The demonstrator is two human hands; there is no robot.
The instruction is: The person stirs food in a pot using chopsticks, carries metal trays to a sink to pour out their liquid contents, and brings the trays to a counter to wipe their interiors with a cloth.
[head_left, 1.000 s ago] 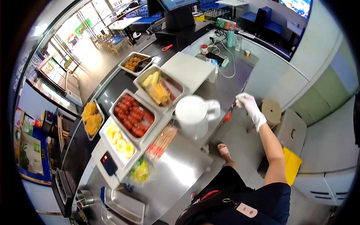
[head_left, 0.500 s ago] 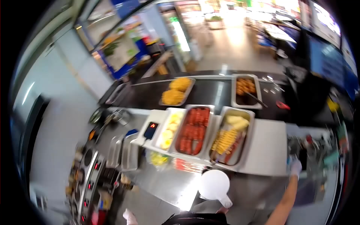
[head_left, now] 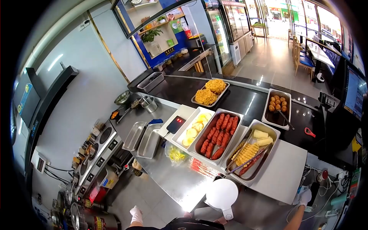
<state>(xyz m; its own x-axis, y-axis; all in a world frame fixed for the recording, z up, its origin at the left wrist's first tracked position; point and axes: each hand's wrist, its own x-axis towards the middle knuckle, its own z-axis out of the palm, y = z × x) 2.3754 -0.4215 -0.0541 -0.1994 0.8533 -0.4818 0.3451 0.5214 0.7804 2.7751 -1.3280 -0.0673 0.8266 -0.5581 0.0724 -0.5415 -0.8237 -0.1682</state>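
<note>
My right hand (head_left: pixel 305 197), in a white glove, reaches to the counter's right end among white cables (head_left: pixel 326 191). Its fingers are curled at a small white-and-blue item (head_left: pixel 300 194), beside a black object (head_left: pixel 314 189); what they grip is not clear. My left hand (head_left: pixel 136 214), gloved too, hangs low over the floor with fingers curled in and nothing visible in them. Between the hands, close to my body, is a round white appliance with a handle (head_left: pixel 222 194). Trays of sausages (head_left: pixel 220 134), spiral-cut pieces with tongs (head_left: pixel 247 153) and pale yellow slices (head_left: pixel 196 129) stand ahead.
On the dark ledge behind are a tray of fried noodle-like cakes (head_left: pixel 210 92), a tray of brown eggs (head_left: pixel 277 104) and a red-handled tool (head_left: pixel 309 132). Steel trays (head_left: pixel 147 142) and a cooktop (head_left: pixel 97 153) lie left. A monitor (head_left: pixel 354 90) stands right.
The view has swung, so the counter sits further right and lower, and it is sharper. My right hand stays at the counter's right end; my left hand remains low.
</note>
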